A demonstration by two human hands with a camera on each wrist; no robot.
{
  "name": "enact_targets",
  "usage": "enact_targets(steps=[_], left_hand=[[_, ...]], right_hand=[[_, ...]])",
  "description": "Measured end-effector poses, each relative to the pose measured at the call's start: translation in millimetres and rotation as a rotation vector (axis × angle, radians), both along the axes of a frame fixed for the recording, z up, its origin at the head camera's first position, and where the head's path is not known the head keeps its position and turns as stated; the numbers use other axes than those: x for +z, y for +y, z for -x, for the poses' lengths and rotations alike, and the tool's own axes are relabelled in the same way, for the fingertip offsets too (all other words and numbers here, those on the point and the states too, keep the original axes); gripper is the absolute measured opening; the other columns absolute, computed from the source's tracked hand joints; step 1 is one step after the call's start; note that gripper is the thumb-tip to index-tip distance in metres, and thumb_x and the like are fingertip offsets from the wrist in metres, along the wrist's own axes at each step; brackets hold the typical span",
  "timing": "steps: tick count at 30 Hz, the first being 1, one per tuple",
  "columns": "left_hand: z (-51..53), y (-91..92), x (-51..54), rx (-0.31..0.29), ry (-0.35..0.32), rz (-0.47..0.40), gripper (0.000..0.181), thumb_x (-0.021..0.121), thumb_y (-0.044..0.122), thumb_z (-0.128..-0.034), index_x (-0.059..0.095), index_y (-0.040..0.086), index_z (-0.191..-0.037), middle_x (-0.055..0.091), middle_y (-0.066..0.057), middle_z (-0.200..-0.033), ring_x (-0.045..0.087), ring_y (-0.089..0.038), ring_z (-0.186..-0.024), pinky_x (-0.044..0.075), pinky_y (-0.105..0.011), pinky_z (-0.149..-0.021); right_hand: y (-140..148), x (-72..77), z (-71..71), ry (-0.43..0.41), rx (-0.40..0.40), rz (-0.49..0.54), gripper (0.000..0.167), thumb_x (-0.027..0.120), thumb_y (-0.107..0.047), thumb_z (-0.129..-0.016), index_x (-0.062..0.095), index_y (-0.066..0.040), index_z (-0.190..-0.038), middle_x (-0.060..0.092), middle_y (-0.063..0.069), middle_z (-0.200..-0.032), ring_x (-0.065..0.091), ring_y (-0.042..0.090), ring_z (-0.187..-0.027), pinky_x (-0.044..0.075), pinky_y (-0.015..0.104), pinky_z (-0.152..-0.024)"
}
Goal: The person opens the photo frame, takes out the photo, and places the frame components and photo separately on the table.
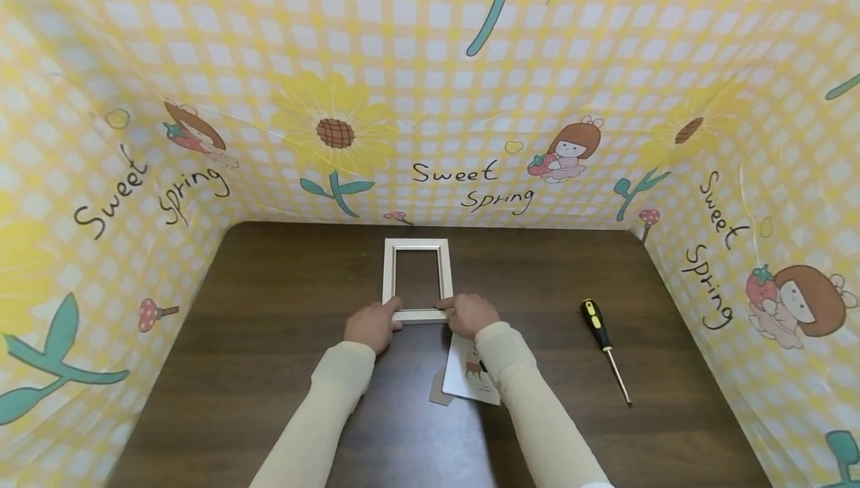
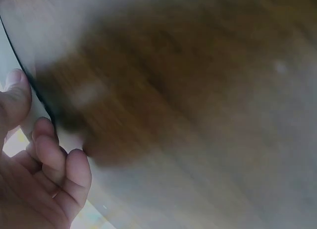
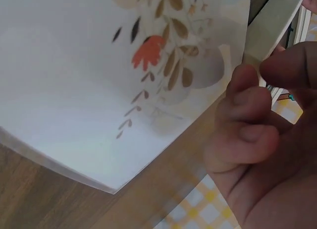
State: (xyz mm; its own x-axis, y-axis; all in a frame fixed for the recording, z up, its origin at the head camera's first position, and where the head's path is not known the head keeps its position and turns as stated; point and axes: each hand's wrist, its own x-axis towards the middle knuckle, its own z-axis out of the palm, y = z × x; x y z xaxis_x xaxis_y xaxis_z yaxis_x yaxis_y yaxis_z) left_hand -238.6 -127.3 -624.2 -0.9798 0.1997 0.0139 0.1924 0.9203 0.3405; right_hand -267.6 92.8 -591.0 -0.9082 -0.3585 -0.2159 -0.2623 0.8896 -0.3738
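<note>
A white rectangular picture frame point(image 1: 416, 244) lies at the far middle of the table, with dark brown showing through its opening. My left hand point(image 1: 372, 326) grips its near left corner, thumb on top. The near right corner is held by my right hand point(image 1: 472, 315). In the left wrist view, the fingers point(image 2: 77, 172) curl at the frame's edge. The right wrist view has thumb and fingers point(image 3: 247, 102) pinching the frame's pale side bar point(image 3: 277, 21). Partly under the right forearm in the head view lies a white printed card point(image 1: 462, 376) with flower and leaf drawings.
A small brown cardboard-like piece point(image 1: 440, 392) sticks out beside the card. On the right of the dark wooden table point(image 1: 269, 368) lies a black and yellow screwdriver point(image 1: 594, 324), tip toward the near side. Yellow checked cloth point(image 1: 430, 100) walls in the back and sides.
</note>
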Motion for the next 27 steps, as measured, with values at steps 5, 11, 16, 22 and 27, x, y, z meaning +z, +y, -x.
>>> enact_targets(steps=[5,11,16,22,27], left_hand=[[3.3,4.2,0.9,-0.004,0.001,-0.004,0.026,0.074,0.030,-0.0873,0.059,0.016,-0.105,0.063,-0.012,-0.079,0.065,-0.036,-0.075,0.050,-0.050,-0.058],[5.8,4.8,0.4,0.001,0.012,-0.020,0.027,0.074,0.028,-0.0880,0.060,0.016,-0.108,0.062,-0.013,-0.079,0.065,-0.037,-0.073,0.051,-0.050,-0.058],[5.6,1.5,1.0,-0.007,0.016,-0.033,0.028,0.072,0.028,-0.0898,0.061,0.016,-0.113,0.063,-0.015,-0.083,0.065,-0.038,-0.073,0.051,-0.051,-0.060],[3.6,-3.2,-3.6,-0.036,0.036,-0.061,0.031,0.070,0.026,-0.0932,0.061,0.017,-0.121,0.062,-0.016,-0.088,0.063,-0.038,-0.075,0.051,-0.053,-0.062],[2.7,-6.6,-10.3,-0.046,0.014,-0.062,0.039,0.071,0.025,-0.0949,0.058,0.020,-0.132,0.062,-0.015,-0.095,0.062,-0.036,-0.080,0.051,-0.053,-0.069]], right_hand=[[2.5,1.1,-0.9,0.018,-0.013,0.000,0.050,0.065,-0.011,-0.086,0.069,-0.027,-0.133,0.071,0.014,-0.118,0.055,0.021,-0.071,0.044,0.034,-0.055],[2.9,-0.7,-3.3,0.082,0.027,-0.010,0.045,0.067,-0.013,-0.092,0.066,-0.024,-0.136,0.074,0.015,-0.109,0.058,0.021,-0.065,0.049,0.036,-0.056],[1.6,-3.9,-4.7,0.096,0.018,0.004,0.043,0.068,-0.015,-0.095,0.066,-0.024,-0.137,0.074,0.015,-0.104,0.050,0.017,-0.055,0.043,0.032,-0.050],[1.3,-6.3,-7.1,0.077,0.000,0.016,0.045,0.066,-0.014,-0.098,0.062,-0.025,-0.141,0.075,0.012,-0.104,0.046,0.015,-0.050,0.041,0.030,-0.048],[0.1,-9.7,-10.6,0.107,-0.003,0.011,0.047,0.064,-0.009,-0.097,0.062,-0.024,-0.141,0.075,0.013,-0.105,0.057,0.019,-0.059,0.046,0.034,-0.052]])
